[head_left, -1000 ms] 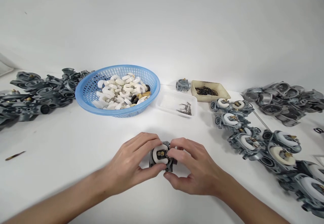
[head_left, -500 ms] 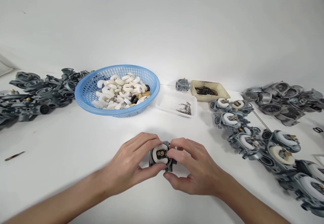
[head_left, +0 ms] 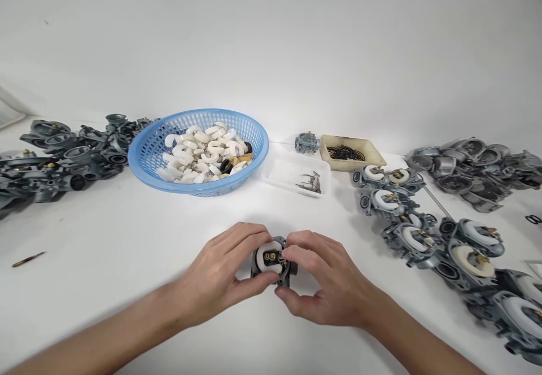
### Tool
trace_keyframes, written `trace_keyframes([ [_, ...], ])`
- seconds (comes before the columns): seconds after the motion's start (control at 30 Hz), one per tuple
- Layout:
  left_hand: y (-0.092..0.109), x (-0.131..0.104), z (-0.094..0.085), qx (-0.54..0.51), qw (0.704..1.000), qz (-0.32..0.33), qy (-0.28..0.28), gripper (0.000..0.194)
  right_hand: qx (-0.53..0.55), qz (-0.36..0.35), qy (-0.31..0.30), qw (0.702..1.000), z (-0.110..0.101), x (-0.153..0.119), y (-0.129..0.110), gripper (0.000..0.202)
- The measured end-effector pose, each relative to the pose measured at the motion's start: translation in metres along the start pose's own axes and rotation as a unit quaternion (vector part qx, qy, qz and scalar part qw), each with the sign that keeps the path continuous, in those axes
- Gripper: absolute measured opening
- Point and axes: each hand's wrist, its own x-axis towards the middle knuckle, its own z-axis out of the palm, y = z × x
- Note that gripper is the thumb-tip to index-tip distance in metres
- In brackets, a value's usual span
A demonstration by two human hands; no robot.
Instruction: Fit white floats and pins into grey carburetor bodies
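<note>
A grey metal carburetor body (head_left: 282, 280) rests on the white table between my hands, its open side facing up. Inside it lies a white C-shaped float (head_left: 263, 252), with brass jets (head_left: 270, 256) showing in the middle. My left hand (head_left: 226, 267) grips the body from the left, the thumb lying over the float's near edge. On the right, my right hand (head_left: 324, 279) has its index fingertip at the float's hinge side and its thumb at the body's near right edge. Whether a small pin is under that fingertip, I cannot make out.
A blue basket (head_left: 139, 163) of floats stands behind. Beside it are a clear tray (head_left: 282, 177) with thin metal pins and a beige tray (head_left: 375, 152) of black rings. Carburetor bodies (head_left: 55, 166) crowd the left; float-fitted ones (head_left: 417, 236) and metal bowls (head_left: 472, 166) fill the right.
My right index finger has shifted slightly at the float's hinge side, uncovering a little more of it. My left hand keeps its grip; the whole view has drifted slightly.
</note>
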Motion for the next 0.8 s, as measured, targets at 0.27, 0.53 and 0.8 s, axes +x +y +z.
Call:
trace_keyframes([
  [0.27, 0.0006, -0.0007, -0.0011, -0.001, 1.0, -0.001, -0.01, 0.033, 0.011, -0.003, 0.0, 1.0, 0.0006, -0.001, -0.0011, 0.034],
  [0.53, -0.0003, 0.001, -0.0001, 0.0, 1.0, 0.002, -0.012, 0.034, 0.014, -0.004, 0.011, 1.0, 0.0005, -0.0011, -0.0007, 0.035],
  [0.8, -0.002, -0.0006, 0.0008, 0.003, 1.0, 0.003, -0.017, 0.035, 0.002, -0.006, 0.0, 1.0, 0.0006, -0.0012, -0.0007, 0.031],
])
